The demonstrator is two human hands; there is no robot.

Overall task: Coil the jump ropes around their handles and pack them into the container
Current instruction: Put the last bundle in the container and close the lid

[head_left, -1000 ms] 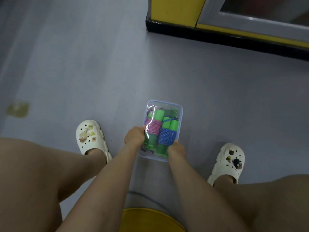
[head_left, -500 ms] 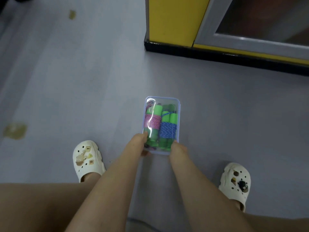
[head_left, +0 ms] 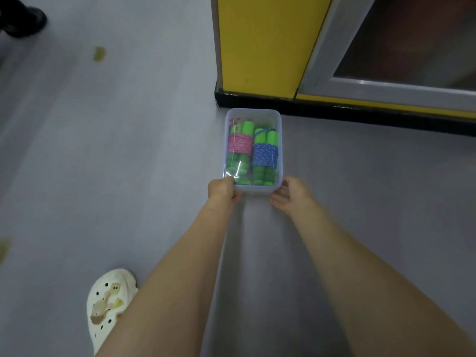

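A clear plastic container (head_left: 253, 112) with its lid on stands on the grey floor. Inside lie two coiled jump ropes with green handles: a pink rope (head_left: 240, 143) on the left and a blue rope (head_left: 265, 154) on the right. My left hand (head_left: 222, 188) grips the container's near left corner, thumb on the lid. My right hand (head_left: 291, 194) is at the near right corner with its fingers relaxed and spread, touching or just off the container's wall.
A yellow wall corner (head_left: 260, 45) with a black skirting (head_left: 334, 112) stands right behind the container. A grey-framed door or window (head_left: 386, 86) runs to the right. My white clog (head_left: 108, 305) is at the lower left. A dark shoe (head_left: 20, 19) shows at the top left.
Both arms have stretched forward and the container has slid away from me, up to the black skirting. My right hand has loosened its hold on the corner.
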